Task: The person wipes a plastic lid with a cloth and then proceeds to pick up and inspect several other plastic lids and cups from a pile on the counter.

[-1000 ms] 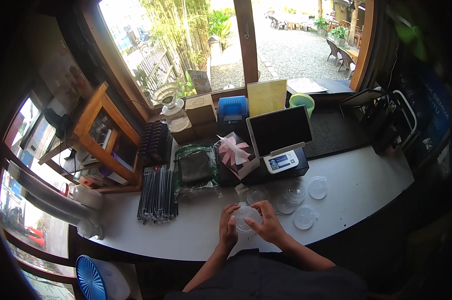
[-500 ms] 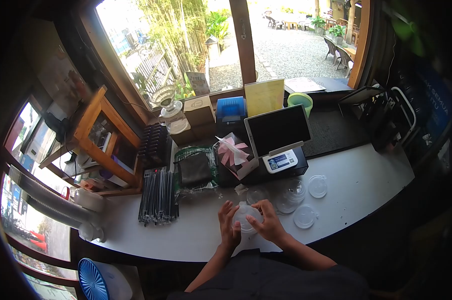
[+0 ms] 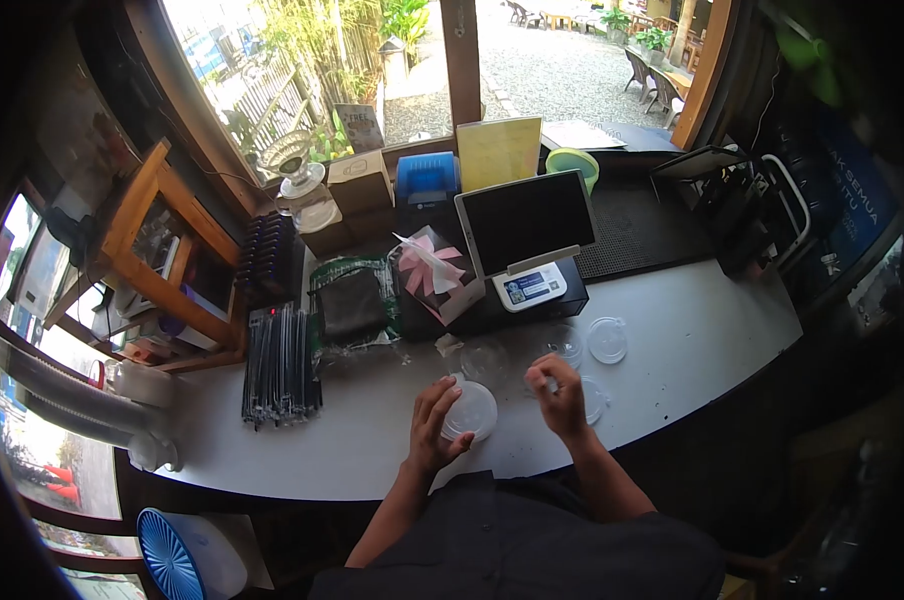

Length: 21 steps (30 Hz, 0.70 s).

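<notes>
A round translucent plastic lid (image 3: 475, 410) lies near the front of the counter. My left hand (image 3: 432, 428) grips its left side, with the thumb at the near edge and the fingers over the far side. To the right, apart from that lid, my right hand (image 3: 562, 400) is raised with its fingers curled together; whatever they may hold is too small to make out. Beside and partly behind it lie another flat lid (image 3: 596, 399) and a clear stacked lid (image 3: 569, 343). Farther right is one more flat lid (image 3: 607, 340). A clear, see-through lid (image 3: 484, 360) sits just beyond the left hand's lid.
Bundled black wrapped straws (image 3: 282, 370) lie at the left, next to a dark packet in green plastic (image 3: 357, 308). Behind the lids stand a pink-ribboned box (image 3: 434, 275) and a tablet on a stand (image 3: 525, 225). A wooden shelf (image 3: 172, 250) borders the left side.
My right hand has left the lid and moved right, its fingers now closed. My left hand keeps hold of the lid. The whole view has shifted slightly.
</notes>
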Each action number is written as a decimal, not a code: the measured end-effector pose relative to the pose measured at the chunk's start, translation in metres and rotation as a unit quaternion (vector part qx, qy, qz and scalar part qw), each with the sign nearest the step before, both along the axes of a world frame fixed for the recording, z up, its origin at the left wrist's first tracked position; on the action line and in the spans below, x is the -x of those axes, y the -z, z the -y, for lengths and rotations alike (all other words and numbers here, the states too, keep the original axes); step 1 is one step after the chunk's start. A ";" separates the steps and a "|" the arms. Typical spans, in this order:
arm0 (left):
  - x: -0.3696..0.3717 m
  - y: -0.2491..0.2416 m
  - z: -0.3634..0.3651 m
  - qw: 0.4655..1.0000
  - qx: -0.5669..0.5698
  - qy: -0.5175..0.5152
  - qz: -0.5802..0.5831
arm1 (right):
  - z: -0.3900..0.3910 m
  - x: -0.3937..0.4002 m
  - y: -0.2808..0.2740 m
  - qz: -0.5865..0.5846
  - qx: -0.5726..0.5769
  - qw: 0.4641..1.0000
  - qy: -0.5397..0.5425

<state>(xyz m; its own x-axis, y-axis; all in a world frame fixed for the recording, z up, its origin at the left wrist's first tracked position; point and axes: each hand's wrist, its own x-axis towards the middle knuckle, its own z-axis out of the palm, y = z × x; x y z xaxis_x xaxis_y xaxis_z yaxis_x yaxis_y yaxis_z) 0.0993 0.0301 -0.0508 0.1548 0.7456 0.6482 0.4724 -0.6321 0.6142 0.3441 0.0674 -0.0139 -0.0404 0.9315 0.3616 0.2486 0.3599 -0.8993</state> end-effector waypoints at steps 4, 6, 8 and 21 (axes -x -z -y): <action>-0.004 0.003 0.001 1.000 0.000 -0.002 0.023 | -0.020 -0.065 0.004 0.115 -0.017 0.974 0.195; -0.005 0.008 0.002 0.999 0.007 0.003 0.038 | -0.030 -0.091 0.005 0.213 0.033 0.944 0.249; -0.013 0.019 0.001 0.991 0.028 0.034 0.129 | -0.032 -0.118 0.025 0.385 0.176 0.867 0.263; -0.013 0.026 0.003 0.980 0.055 0.068 0.178 | -0.018 -0.104 -0.040 0.189 0.185 0.953 0.148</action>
<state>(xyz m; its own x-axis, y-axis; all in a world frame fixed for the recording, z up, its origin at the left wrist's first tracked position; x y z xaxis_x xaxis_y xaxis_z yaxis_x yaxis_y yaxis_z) 0.1126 0.0272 -0.0768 0.0367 0.8024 0.5957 0.1309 -0.5948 0.7931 0.4481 0.0858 0.0258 0.1815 0.9832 0.0186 0.6220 -0.1001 -0.7766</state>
